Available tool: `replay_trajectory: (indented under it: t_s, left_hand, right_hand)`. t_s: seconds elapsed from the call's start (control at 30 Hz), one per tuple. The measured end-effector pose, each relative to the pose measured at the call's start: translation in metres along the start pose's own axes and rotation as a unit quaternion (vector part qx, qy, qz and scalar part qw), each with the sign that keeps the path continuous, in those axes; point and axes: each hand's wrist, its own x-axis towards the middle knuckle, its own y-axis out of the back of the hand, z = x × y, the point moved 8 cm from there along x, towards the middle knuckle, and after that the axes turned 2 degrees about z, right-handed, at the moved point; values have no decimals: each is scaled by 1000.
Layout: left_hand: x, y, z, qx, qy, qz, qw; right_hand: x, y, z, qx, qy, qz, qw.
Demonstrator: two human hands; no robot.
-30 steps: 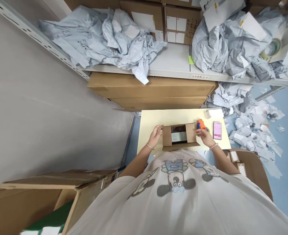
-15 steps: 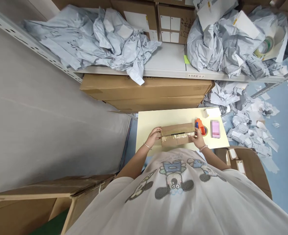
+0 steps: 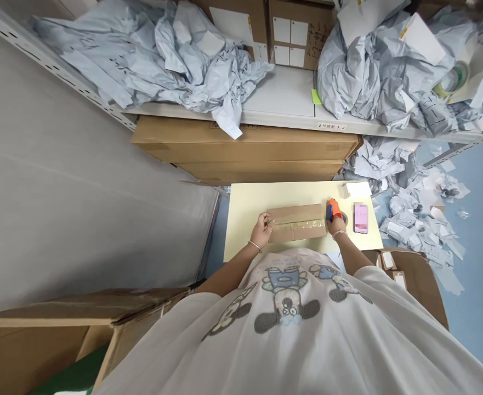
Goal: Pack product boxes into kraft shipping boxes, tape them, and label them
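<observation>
box [image 3: 296, 215] on table [image 3: 290, 192] | left hand [image 3: 261, 230] on box's left end, fingers steadying it, grasp unclear | right hand [image 3: 336, 224] clenched on tape dispenser [image 3: 334, 210] at box's right end | tape strip [image 3: 296, 224] lengthwise along box top

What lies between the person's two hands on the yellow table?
A cardboard box with clear tape along its seam, shown in the head view.

A flat brown cardboard box [image 3: 296, 213], shut, lies lengthwise on a pale yellow tabletop [image 3: 245, 214], clear packing tape [image 3: 296, 224] running along its centre seam. An orange-and-blue tape dispenser [image 3: 333, 209] sits just off the box's right end, gripped in the right hand [image 3: 336, 225]; the left hand [image 3: 262, 230] rests on the left end.
</observation>
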Motion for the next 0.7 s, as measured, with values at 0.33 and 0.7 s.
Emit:
replay_trajectory:
  t_s: [0.33, 0.7]
  left_hand:
    - [15, -27, 13, 9, -6, 4, 1000]
    - [23, -47, 32, -102, 22, -10, 995]
  right_hand:
    - [-4, 114, -12, 399, 22, 89, 912]
    - [-21, 82, -128, 347, 146, -76, 923]
